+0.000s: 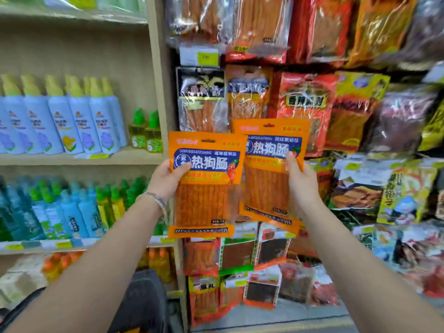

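Between bottle shelves point(72, 161) and hanging snacks point(305, 104), two orange packets point(204, 203).

Everything in twos, bar one

One orange packet point(206, 179) in the left hand point(168, 179), a second orange packet point(269, 164) in the right hand point(300, 181); two small yellow bottles point(138, 133) with green caps on the shelf point(72, 161); one bracelet point(156, 200).

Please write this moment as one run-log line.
left grip: holds left orange snack pack | right grip: holds right orange snack pack | both packs in front of hanging snacks
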Demonstrator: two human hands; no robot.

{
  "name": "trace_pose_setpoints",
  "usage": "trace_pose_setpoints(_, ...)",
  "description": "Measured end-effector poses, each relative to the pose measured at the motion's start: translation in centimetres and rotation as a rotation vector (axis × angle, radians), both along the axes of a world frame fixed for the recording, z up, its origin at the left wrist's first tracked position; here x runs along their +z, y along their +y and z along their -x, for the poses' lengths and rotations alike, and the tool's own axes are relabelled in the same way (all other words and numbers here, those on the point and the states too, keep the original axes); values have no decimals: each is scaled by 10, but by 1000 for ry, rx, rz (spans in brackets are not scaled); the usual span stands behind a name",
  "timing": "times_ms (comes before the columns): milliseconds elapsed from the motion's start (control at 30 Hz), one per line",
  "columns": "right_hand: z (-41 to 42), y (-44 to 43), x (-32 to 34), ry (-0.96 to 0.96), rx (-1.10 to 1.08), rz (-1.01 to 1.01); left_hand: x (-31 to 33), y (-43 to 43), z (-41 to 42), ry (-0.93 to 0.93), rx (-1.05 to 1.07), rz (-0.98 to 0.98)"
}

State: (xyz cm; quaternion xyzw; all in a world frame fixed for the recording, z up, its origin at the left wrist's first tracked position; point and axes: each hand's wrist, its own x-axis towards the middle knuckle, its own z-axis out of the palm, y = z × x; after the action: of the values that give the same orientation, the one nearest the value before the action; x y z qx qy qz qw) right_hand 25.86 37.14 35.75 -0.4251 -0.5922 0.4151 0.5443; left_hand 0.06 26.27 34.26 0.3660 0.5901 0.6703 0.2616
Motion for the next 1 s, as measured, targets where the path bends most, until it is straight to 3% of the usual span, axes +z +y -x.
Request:
trace_pose_setpoints(300,43,103,83,122,100,22,67,75,11,152,144,-122)
trace_pose_setpoints(400,57,136,101,143,160,56,82,103,17,124,141,-128)
trace_pose_setpoints(733,86,208,117,184,288,120,96,161,15,102,21,-130)
trace_pose_setpoints(933,90,230,107,120,345,132,88,177,8,88,64,-142)
trace_pose_setpoints(1000,90,233,105,102,300,45,85,180,5,72,91,-137)
